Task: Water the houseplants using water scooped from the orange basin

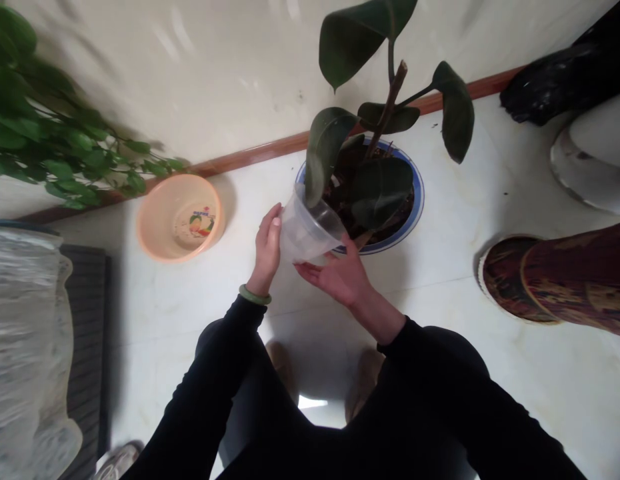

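Between both hands a clear plastic tub (306, 230) is tilted, its mouth facing the potted plant. My left hand (268, 245) grips the tub's base side, and a green bangle circles that wrist. My right hand (339, 272) supports the tub from below and by its rim, fingers partly behind it. Just beyond stands a blue-and-white pot (417, 213) with dark soil. From it grows a plant with large dark leaves (383, 190), one of which hangs over the tub's mouth. Whether anything is inside the tub I cannot tell.
A peach plastic basin (149, 223) sits on the floor to the left, under leafy green vines (65, 153). At right are a patterned dark red vase (580, 277), a white container (600, 140) and a black plastic bag (545, 83). A lace-covered piece of furniture (30, 347) stands at far left.
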{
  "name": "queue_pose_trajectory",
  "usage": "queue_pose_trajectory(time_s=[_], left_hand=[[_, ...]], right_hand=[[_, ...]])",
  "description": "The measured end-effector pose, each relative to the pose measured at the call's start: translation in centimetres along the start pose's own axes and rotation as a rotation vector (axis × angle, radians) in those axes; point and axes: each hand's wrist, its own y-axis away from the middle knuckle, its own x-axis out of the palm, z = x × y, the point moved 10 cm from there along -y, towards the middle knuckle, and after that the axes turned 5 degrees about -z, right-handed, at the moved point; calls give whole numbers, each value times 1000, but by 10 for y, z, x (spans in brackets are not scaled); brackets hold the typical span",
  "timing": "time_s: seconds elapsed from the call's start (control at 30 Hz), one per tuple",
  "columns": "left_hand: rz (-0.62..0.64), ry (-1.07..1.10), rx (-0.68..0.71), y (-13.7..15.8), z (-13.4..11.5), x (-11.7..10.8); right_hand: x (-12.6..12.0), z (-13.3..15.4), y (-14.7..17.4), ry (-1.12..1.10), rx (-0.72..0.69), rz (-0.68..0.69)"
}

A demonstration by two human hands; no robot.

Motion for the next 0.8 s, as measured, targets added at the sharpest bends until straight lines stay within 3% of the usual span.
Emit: queue_pose_trajectory(time_s=[0.27,0.5,0.8], left_hand=[[-21,1,-33,-1,4,-3],[-108,31,-108,6,13,-21],[-205,265,-514,33,4,-22]], right_hand=[[2,1,5,11,-5,-81],[11,-2,-16,44,-66,-113],[33,-9,-63,133,-170,-64]])
